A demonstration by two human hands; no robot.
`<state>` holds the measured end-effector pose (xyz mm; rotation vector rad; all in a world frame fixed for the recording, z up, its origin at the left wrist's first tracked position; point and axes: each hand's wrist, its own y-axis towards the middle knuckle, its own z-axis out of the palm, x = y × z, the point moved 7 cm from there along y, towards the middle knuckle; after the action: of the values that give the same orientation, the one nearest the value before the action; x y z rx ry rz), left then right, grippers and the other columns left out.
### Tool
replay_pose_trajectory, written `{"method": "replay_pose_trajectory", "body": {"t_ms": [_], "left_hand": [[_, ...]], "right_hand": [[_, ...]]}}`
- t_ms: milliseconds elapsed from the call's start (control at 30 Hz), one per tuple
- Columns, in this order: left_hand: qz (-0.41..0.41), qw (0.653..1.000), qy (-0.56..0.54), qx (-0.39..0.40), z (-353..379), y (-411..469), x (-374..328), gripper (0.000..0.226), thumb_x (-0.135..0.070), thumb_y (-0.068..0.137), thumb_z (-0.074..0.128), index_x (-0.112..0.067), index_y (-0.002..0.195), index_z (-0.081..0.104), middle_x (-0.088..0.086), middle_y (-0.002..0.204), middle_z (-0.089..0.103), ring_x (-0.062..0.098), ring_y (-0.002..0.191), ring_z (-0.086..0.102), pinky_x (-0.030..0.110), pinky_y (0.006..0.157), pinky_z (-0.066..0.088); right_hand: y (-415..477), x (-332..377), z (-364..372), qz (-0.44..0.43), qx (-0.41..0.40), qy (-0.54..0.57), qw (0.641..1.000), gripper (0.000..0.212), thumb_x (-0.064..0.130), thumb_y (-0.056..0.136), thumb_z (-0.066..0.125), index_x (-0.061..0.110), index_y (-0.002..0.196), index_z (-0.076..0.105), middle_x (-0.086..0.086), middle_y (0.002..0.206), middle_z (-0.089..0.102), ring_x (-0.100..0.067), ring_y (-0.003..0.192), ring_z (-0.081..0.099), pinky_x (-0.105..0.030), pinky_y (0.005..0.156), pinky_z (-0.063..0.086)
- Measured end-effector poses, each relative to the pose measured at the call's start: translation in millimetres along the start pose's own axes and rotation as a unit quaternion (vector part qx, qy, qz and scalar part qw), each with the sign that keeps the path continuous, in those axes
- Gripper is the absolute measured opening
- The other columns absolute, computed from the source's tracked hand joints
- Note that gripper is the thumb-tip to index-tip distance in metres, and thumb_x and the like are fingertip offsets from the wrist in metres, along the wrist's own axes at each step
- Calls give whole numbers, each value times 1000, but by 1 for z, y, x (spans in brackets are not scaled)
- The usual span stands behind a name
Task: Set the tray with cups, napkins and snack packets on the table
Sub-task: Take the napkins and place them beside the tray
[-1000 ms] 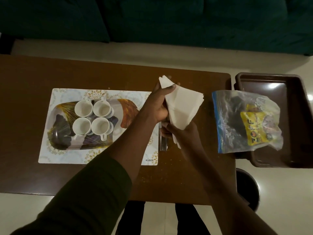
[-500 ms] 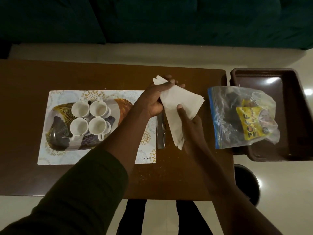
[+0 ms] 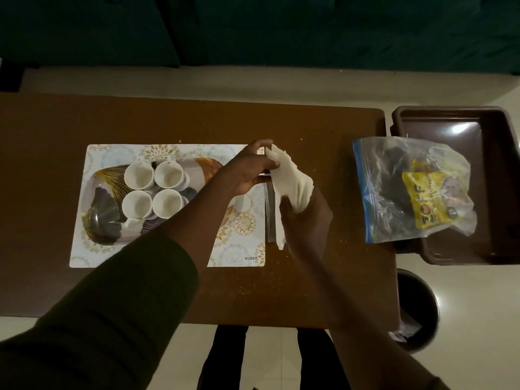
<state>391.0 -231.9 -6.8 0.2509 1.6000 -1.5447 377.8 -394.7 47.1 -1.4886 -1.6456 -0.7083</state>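
I hold the stack of white paper napkins [image 3: 291, 182] in both hands above the brown table [image 3: 323, 277]. My left hand [image 3: 247, 171] pinches the upper end of the stack between thumb and fingers. My right hand [image 3: 306, 218] closes around the lower end, and the sheets fan slightly between the two grips. The hands are close together, joined only through the napkins.

The patterned tray [image 3: 107, 220] lies at 9 o'clock from the napkins, on a white placemat [image 3: 239, 249]. Four white cups [image 3: 153, 190] stand upright on it in a two-by-two group. The right half of the tray is partly hidden by my left forearm, so I cannot tell how much free space remains there.

The clear zip bag [image 3: 408, 190] lies at 3 o'clock, resting partly on the table edge and partly on a brown plastic bin [image 3: 450, 116]. A yellow snack packet [image 3: 427, 198] shows inside it. A narrow clear wrapper [image 3: 270, 218] lies on the table just below the napkins.

Hazards, as I judge them:
- The fanned sheets may slip apart if either grip loosens, scattering napkins across the table.
- My left forearm passes directly over the cups; lowering it while moving towards the tray could knock one over.
- The zip bag overhangs the table edge; a careless pull could tip it into the bin.
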Motion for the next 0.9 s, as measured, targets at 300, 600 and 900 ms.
{"method": "replay_pose_trajectory", "body": {"t_ms": [300,600,900], "left_hand": [[26,988,151,-27,-12,15,6,66,16,85,48,-21,140,41,14,137,50,25,100,60,34,73,56],[98,940,326,-10,-6,18,0,40,5,83,53,-16,115,64,7,119,58,23,105,58,41,87,54],[117,899,423,-2,-9,18,1,48,13,79,46,-15,109,72,11,134,60,24,96,63,6,48,38]], "right_hand": [[-1,2,25,-59,30,-70,995,27,7,80,71,2,104,62,-9,93,66,-10,78,52,-11,64,40],[-16,-9,34,-47,47,-85,994,29,13,83,68,2,108,60,-9,94,65,-11,79,53,-3,59,33],[-12,-20,37,-26,54,-88,994,20,13,85,66,6,103,59,-5,93,65,-11,79,54,-7,61,33]]}}
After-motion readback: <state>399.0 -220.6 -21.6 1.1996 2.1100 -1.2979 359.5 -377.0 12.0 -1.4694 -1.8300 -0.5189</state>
